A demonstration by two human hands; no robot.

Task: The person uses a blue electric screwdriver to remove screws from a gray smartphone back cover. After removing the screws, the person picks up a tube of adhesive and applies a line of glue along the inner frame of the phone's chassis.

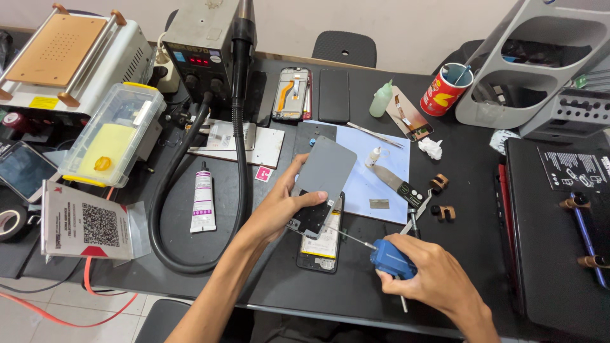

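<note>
Both hands are busy near the worktop's front edge: left hand [289, 203] grips a grey phone panel [323, 174], tilted above an opened phone [322, 244]; right hand [438, 279] clutches a blue glue applicator [391, 259], needle at the panel's lower edge. Gluing seems underway; steady tip guidance follows.

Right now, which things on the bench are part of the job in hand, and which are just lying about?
In use:
left hand holding grey panel
right hand holding blue tool
opened phone

Lying about:
glue tube
red cup
green bottle
tweezers
clear plastic box
</note>
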